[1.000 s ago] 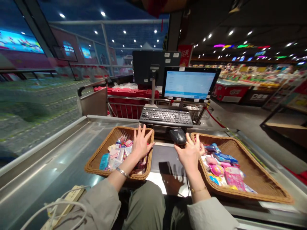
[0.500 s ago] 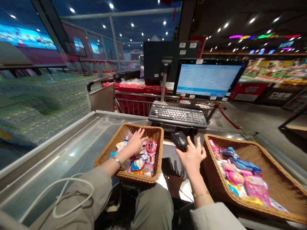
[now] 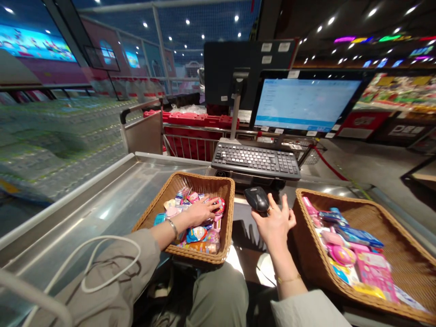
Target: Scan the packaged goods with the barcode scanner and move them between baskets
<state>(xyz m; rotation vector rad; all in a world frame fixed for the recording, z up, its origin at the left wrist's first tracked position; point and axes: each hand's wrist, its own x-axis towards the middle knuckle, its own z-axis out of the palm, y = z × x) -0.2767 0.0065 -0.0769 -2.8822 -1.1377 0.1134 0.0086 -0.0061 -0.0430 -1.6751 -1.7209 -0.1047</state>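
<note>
My left hand (image 3: 200, 212) reaches into the left wicker basket (image 3: 227, 217), which holds several small colourful packets. Its fingers lie stretched over a round red and pink packet (image 3: 220, 205) and hold nothing. My right hand (image 3: 276, 221) hovers between the two baskets with its fingers spread. Its forefinger and thumb are at the rear of a black handheld scanner (image 3: 257, 199), which rests on the counter below the keyboard (image 3: 256, 159). The right wicker basket (image 3: 391, 245) holds several pink and blue packets (image 3: 344, 247).
A lit monitor (image 3: 306, 104) stands behind the keyboard, with a dark customer display (image 3: 245, 68) at its left. Red shopping carts (image 3: 194, 131) sit beyond the steel counter (image 3: 102, 204). A white cable (image 3: 102, 263) loops over my left sleeve. Shop shelves lie far right.
My left hand has slid right inside the basket onto the round red packet. The right hand stays by the scanner. The view has shifted slightly.
</note>
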